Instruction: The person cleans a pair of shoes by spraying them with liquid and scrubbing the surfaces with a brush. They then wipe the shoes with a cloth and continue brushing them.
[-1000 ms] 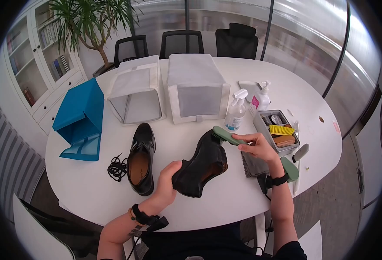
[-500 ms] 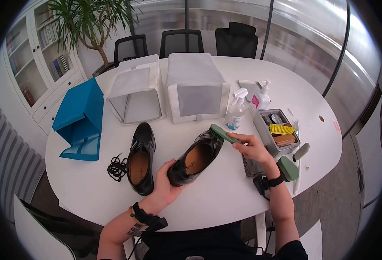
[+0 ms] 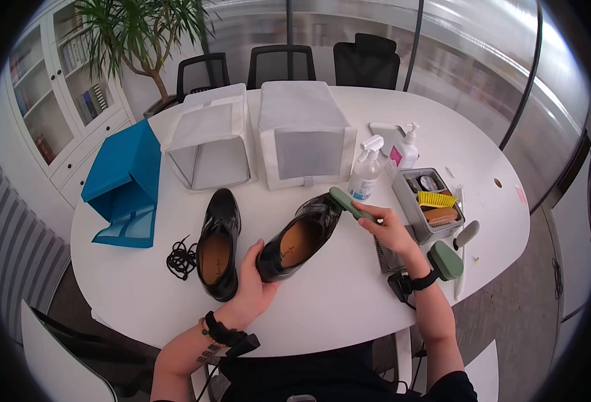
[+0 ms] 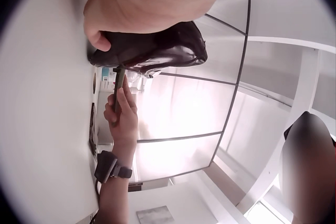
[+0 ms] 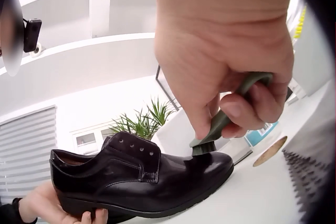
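My left hand (image 3: 254,289) grips a black leather shoe (image 3: 279,266) by its heel; in the right wrist view its fingertips show under the sole's back end. The shoe's opening faces up, its lace holes bare and its toe pointing away to the right. With my right hand (image 3: 390,231) I grip a green-handled brush (image 3: 349,203), and its dark bristles (image 5: 203,149) rest on the top of the toe. The other black shoe (image 3: 206,268) stands left of my left hand. Beside it lies a heap of black laces (image 3: 181,260).
Behind the shoes stand two pale fabric boxes (image 3: 208,124) and a blue box (image 3: 124,171). A spray bottle (image 3: 364,177) and a pump bottle (image 3: 406,149) are beyond the brush. To the right are a grey tray (image 3: 424,224) of brushes, a grey cloth (image 3: 386,258) and a green-backed brush (image 3: 447,260).
The shoe in my left hand has turned from its side to opening-up, showing the insole. The brush has stayed at the toe, shifting slightly along it.
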Available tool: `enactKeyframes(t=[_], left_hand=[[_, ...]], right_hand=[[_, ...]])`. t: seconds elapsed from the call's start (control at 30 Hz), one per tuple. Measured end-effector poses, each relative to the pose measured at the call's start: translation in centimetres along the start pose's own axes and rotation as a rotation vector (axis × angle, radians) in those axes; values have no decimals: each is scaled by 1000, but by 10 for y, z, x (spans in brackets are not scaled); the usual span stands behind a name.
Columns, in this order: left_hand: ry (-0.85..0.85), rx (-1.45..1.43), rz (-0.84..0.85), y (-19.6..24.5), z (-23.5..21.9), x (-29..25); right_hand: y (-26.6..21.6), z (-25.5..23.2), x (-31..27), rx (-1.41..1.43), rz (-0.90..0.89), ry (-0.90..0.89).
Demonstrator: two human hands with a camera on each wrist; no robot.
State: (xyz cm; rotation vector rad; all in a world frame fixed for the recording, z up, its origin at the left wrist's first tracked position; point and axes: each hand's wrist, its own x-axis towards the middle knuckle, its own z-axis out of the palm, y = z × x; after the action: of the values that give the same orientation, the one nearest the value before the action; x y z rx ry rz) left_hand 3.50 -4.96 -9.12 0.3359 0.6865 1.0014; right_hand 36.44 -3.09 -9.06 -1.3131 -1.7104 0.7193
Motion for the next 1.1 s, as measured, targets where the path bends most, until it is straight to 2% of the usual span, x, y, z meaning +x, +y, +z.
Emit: enactKeyframes(t=[0.1,0.17,0.3,0.37,0.4,0.5,0.57,0.7,0.77,0.87,0.9,0.97,1.1], left_hand=[[32,-1,-7,-1,-4,4],[40,-7,-5,-1,-6,5],[30,29,36,-2,-7,4],[33,23,47,-2,-7,4],[26,35,49,-1,-6,3],[18,58,57,-1,-4,2],[19,70,61,-1,-4,1],[13,77,68,0,-3,2],[15,73,63,0,-3,3],[11,61,64,0,-5,4],[13,63,61,0,-5,4],[18,64,56,0,-4,3],[-8,94,46,2,0,-1]], right_hand=[[-15,-4,-2,-7,36,-22],[-44,-6,-5,229,266,-158],[-33,-3,-3,238,284,-144],[-11,-1,0,75,72,-17],[-11,-1,-1,76,72,-17],[-25,-6,-2,46,104,-9],[-47,-9,-4,262,325,-147],[-34,-7,-2,208,354,-132],[-13,-3,1,72,89,-5],[-1,-1,2,70,15,4],[-11,-2,1,71,16,3],[-41,-6,-4,242,260,-128],[-39,-3,-3,239,248,-115]])
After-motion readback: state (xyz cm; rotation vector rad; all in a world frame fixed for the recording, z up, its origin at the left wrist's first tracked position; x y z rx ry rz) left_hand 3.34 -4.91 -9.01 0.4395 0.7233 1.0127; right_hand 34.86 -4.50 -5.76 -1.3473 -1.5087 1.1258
